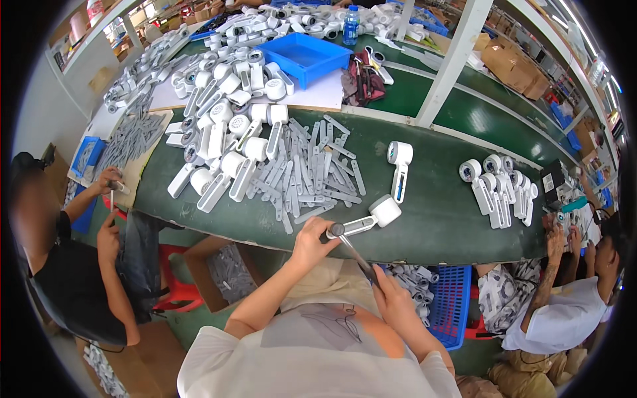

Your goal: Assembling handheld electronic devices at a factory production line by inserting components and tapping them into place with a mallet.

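Note:
My left hand [310,244] is closed at the table's near edge, its fingers gripping the handle end of a white handheld unit [383,211] with a round, drum-like head. That unit lies tilted on the green table, head pointing right. In my right hand [395,296] is a hammer [354,253] with a dark grip; its metal head sits over the handle end, close to my left fingertips. Whether hammer and unit touch, I cannot tell. Just beyond lies another white unit [399,171]. A heap of flat grey plastic strips [312,169] spreads ahead of my left hand.
White units pile up [225,142] at the left, with a smaller group [501,189] at the right. Behind are a blue tray [305,56], a bottle [350,26] and a metal post [454,63]. A blue basket [451,308] stands below. People work on both sides.

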The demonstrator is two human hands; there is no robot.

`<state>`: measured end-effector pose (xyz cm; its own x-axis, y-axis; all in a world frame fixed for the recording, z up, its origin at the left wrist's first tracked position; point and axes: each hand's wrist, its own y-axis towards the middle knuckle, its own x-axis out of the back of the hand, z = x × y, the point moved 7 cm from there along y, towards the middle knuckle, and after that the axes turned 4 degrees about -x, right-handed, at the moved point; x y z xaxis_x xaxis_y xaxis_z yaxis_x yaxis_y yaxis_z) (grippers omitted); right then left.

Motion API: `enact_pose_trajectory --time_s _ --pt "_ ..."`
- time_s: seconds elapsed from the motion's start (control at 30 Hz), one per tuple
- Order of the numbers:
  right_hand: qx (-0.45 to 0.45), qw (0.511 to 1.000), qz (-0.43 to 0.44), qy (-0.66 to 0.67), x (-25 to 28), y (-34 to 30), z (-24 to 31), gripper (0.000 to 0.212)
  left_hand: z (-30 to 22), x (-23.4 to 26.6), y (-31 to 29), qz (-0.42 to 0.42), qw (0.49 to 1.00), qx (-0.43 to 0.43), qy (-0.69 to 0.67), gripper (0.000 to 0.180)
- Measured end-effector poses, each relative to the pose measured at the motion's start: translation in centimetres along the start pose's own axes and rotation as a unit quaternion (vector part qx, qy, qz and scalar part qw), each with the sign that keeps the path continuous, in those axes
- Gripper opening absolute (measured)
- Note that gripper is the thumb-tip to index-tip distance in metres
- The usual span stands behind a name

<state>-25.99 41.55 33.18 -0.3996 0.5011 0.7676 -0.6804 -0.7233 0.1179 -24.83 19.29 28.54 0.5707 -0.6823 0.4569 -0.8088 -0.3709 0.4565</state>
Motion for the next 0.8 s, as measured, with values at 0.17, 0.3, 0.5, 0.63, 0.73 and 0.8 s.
enact_pose_trajectory --time_s 0.17,0.3,0.5,0.63,0.73,0.8 --pt "0.032 0.997 -0.056 0.044 0.7 -0.1 0.5 0.05 -0.5 0.5 0.1 -0.039 0.997 -0.049 0.039 0.031" --pt "-0.022 1.0 -0.006 -0.001 0.8 0.4 -0.2 0.049 -0.4 0.5 0.6 -0.041 0.999 -0.019 0.031 0.03" --pt "-0.054 0.998 0.025 -0.019 -0.4 -0.1 -0.2 0.048 -0.3 0.3 0.3 -0.028 0.999 0.013 0.033 0.03" --pt "-0.018 0.999 -0.007 0.034 0.3 -0.1 0.7 0.047 0.0 0.1 0.1 -0.036 0.999 0.001 0.026 0.031" --pt "-0.053 0.998 0.023 -0.017 -0.7 -0.1 -0.6 0.047 -0.4 0.2 0.5 -0.035 0.999 0.007 0.034 0.03" --pt "0.008 1.0 0.007 0.003 -0.5 -0.3 -0.4 0.049 -0.2 0.1 0.2 -0.032 0.999 0.009 0.032 0.029"
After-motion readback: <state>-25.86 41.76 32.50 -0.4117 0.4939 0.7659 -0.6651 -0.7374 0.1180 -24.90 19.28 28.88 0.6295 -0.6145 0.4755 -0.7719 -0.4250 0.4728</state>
